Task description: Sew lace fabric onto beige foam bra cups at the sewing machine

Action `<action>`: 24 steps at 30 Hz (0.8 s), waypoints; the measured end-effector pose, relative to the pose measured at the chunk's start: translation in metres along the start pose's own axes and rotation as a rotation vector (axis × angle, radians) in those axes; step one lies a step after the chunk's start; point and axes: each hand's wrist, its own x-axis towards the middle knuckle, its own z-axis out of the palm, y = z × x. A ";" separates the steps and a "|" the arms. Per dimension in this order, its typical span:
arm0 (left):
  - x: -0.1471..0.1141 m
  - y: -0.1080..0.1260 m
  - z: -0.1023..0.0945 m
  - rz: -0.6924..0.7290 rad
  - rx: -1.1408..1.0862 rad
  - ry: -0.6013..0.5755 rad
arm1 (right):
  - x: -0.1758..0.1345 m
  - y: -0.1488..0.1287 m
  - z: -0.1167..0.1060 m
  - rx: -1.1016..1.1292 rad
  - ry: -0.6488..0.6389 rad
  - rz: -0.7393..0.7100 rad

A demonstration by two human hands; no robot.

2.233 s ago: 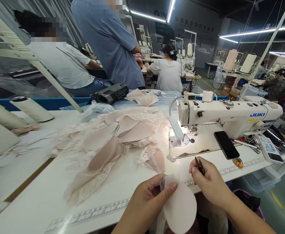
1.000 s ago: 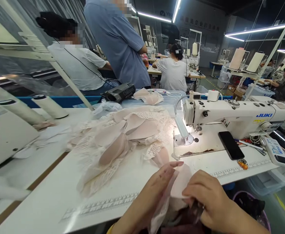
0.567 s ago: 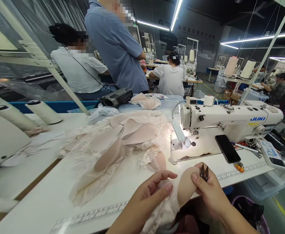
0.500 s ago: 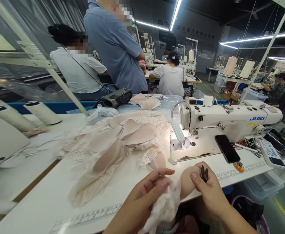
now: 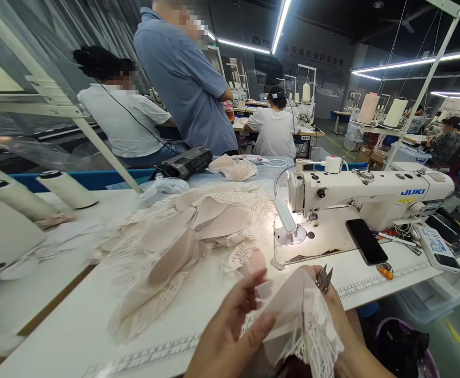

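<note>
At the table's front edge my right hand (image 5: 334, 315) is closed around thread snips (image 5: 324, 278), blades pointing up, and a beige lace bra piece (image 5: 289, 299). Sheer mesh and a lace edge drape over that hand and partly cover it. My left hand (image 5: 238, 320) is at the left side of the piece, its fingers and thumb apart and slightly blurred. Its thumb lies close to the mesh; whether it touches is unclear. Just beyond my hands, a pile of similar beige lace bra pieces (image 5: 218, 220) lies on the white table (image 5: 72, 320).
A JUKI sewing machine (image 5: 372, 189) with a lit lamp stands right of the pile. A phone (image 5: 366, 241), an orange trinket (image 5: 385, 271) and a white device (image 5: 437, 245) lie near it. A ruler strip (image 5: 151, 354) runs along the front edge. Several people work beyond.
The bra piece has been turned over towards the right, so its mesh and lace now hang over my right hand. My left hand has moved slightly right. The snips stay in my right hand.
</note>
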 end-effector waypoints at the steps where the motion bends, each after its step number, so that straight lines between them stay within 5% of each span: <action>1: 0.005 -0.003 0.001 -0.096 -0.057 -0.064 | -0.003 -0.001 0.001 0.019 -0.001 0.020; 4: 0.012 -0.006 0.002 -0.207 -0.173 -0.124 | -0.003 -0.016 -0.009 -0.193 -0.041 -0.055; 10: 0.018 0.009 -0.008 0.046 0.160 -0.090 | 0.000 -0.062 -0.041 -1.140 -0.019 -0.632; 14: 0.023 0.015 -0.005 0.133 0.365 -0.184 | -0.023 -0.065 -0.011 -1.113 -0.268 -0.769; 19: 0.023 0.022 0.002 -0.031 -0.067 -0.141 | -0.025 -0.067 0.018 -0.672 -0.245 -0.329; 24: 0.014 0.008 0.014 -0.325 -0.351 -0.352 | -0.019 -0.062 0.023 -0.312 -0.227 -0.116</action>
